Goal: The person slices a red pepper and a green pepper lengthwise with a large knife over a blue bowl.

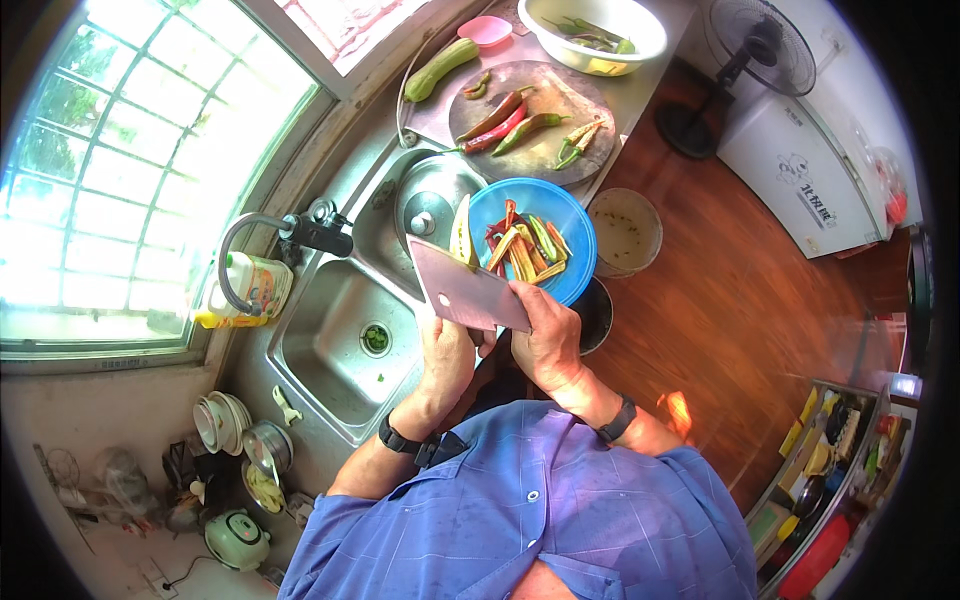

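My right hand (546,330) grips the handle end of a metal cleaver (476,289), its broad blade pointing up and left. My left hand (448,349) is under and beside the blade, which hides part of its fingers. Just beyond the blade a halved pale green pepper (463,232) stands upright; its lower end and what holds it are hidden. Behind the cleaver a blue plastic basin (583,240) contains cut red, green and yellowish pepper pieces (525,251). On the round chopping board (592,97) lie whole peppers, a red one (495,131) and a green one (527,133) among them.
A double steel sink (315,330) with a black faucet (319,234) is at the left, a pot lid (431,195) in its far basin. A green gourd (442,69), a pink dish (485,31) and a white bowl (652,37) stand farther back. Right of the basin is a bucket (626,232).
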